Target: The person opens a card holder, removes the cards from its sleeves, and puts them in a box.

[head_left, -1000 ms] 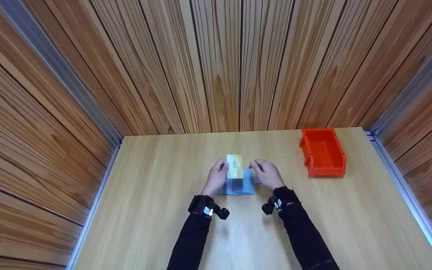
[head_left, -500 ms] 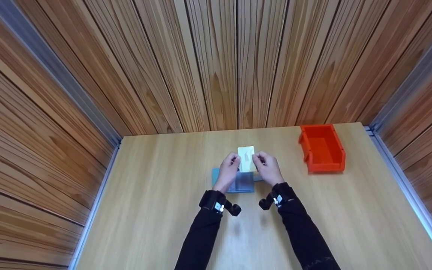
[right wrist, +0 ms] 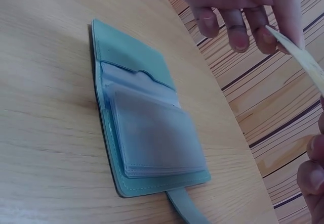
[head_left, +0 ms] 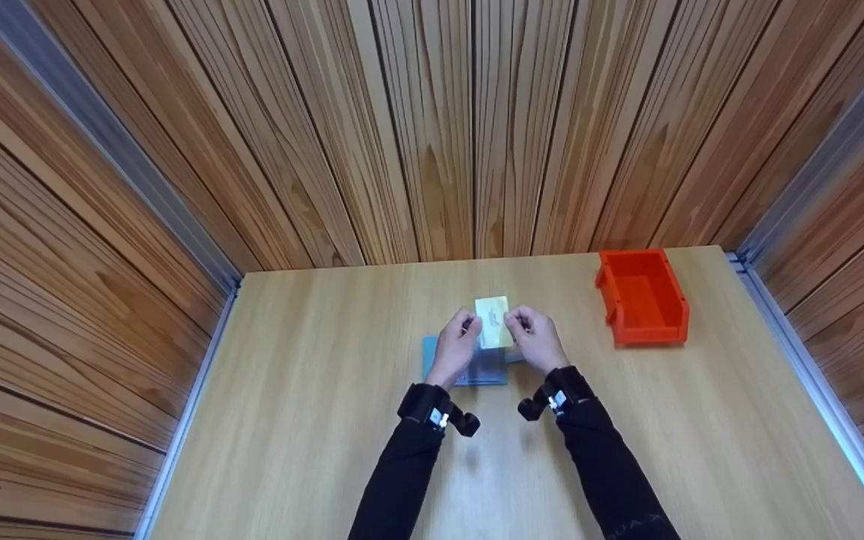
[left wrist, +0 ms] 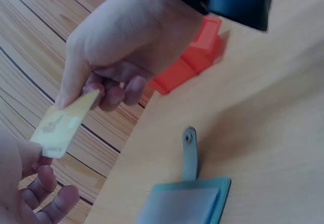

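Note:
A pale yellow card [head_left: 493,322] is held up above the table between both hands. My left hand [head_left: 454,348] pinches its left edge between thumb and fingers, and my right hand [head_left: 538,342] pinches the right edge. In the left wrist view the card [left wrist: 62,127] is tilted and carries a small grey print. Below the hands lies an unfolded teal card holder [right wrist: 134,52], partly covered by the left hand in the head view. Its stack of clear plastic sleeves [right wrist: 159,135] faces up. A strap [left wrist: 190,153] with a metal snap sticks out from one side.
An orange-red open bin [head_left: 646,336] stands at the back right of the wooden table [head_left: 312,420]. Wood-plank walls [head_left: 432,150] close off the back and both sides, with metal rails along the side edges.
The left hand has carried the card to the right and slightly away. The right hand, earlier apart from the card, now pinches its right edge. Over the last half second both hands barely moved.

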A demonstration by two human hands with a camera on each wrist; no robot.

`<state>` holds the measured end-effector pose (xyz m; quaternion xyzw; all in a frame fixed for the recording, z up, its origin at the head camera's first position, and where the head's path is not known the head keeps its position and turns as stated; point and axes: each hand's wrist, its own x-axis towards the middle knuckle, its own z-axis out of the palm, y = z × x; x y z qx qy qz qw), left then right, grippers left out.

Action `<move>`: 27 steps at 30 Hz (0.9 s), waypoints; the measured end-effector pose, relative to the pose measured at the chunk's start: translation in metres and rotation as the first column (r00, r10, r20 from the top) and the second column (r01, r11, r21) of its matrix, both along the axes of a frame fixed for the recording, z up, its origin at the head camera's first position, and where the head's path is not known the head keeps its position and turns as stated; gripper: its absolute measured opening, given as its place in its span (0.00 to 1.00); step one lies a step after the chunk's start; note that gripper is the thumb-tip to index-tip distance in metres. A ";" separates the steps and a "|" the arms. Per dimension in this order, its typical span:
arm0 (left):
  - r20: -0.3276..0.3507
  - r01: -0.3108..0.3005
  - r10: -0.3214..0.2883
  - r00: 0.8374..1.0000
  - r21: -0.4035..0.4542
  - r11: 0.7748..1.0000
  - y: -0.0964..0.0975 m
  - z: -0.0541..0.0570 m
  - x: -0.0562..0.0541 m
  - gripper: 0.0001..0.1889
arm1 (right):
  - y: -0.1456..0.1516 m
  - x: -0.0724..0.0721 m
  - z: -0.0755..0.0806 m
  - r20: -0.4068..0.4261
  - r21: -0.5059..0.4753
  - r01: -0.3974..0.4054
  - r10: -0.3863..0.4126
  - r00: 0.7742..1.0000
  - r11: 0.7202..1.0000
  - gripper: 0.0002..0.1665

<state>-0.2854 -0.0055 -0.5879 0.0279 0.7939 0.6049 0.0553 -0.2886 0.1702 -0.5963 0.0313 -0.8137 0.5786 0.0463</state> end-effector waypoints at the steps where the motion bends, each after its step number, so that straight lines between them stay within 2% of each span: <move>1: 0.001 -0.003 0.003 1.000 -0.009 1.000 0.000 -0.001 0.000 0.10 | 0.001 0.000 0.000 -0.002 -0.001 0.002 -0.002 1.000 1.000 0.12; 7: 0.010 -0.012 0.013 1.000 -0.058 0.998 -0.008 -0.008 -0.002 0.15 | 0.008 0.000 0.004 0.012 0.013 0.031 -0.031 0.999 0.999 0.12; 9: -0.009 -0.015 0.014 1.000 -0.112 0.994 -0.013 -0.013 -0.003 0.15 | 0.011 0.000 0.006 0.019 0.027 0.042 -0.042 0.999 0.999 0.12; 12: -0.035 -0.028 0.020 0.999 -0.228 0.973 -0.022 -0.021 -0.002 0.11 | 0.018 0.000 0.010 0.031 0.044 0.047 -0.049 0.998 0.998 0.13; 16: -0.074 -0.047 0.021 0.997 -0.368 0.929 -0.033 -0.033 0.001 0.07 | 0.030 0.000 0.015 0.060 0.037 0.056 -0.058 0.997 0.998 0.16; 20: -0.123 -0.054 -0.003 0.992 -0.454 0.889 -0.042 -0.043 0.005 0.04 | 0.044 0.002 0.020 0.071 0.024 0.089 -0.090 0.993 0.996 0.18; 23: -0.139 -0.048 -0.030 0.990 -0.525 0.850 -0.047 -0.049 0.008 0.04 | 0.055 0.002 0.023 0.066 0.034 0.118 -0.120 0.991 0.992 0.18; 27: -0.136 -0.035 -0.071 0.988 -0.653 0.757 -0.053 -0.054 0.011 0.15 | 0.071 0.000 0.028 0.033 0.035 0.150 -0.151 0.988 0.988 0.19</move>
